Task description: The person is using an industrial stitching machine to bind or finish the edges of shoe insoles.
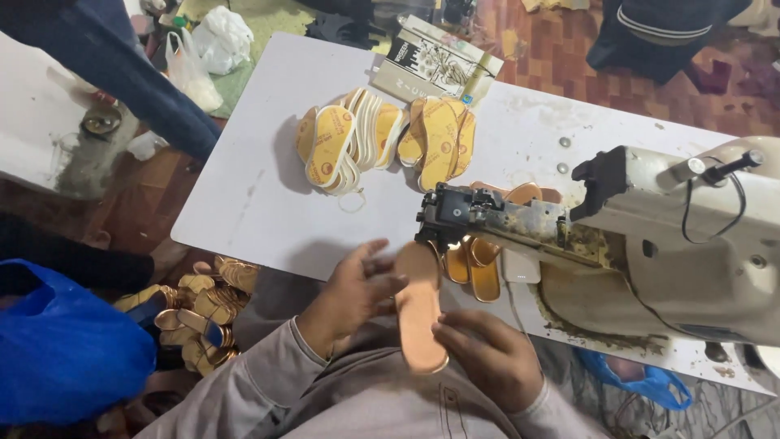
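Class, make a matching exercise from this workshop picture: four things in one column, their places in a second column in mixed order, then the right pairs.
1 tan insole
2 yellow insole pile
3 blue bag
4 sewing machine

a far part of the table
b right side of the table
c between left hand and right hand
d lower left, off the table

Pairs: 1-c, 2-a, 3-d, 4-b

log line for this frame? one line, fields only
left hand: holds insole side | right hand: holds its near end | insole tip: at sewing machine head | table: yellow insole piles
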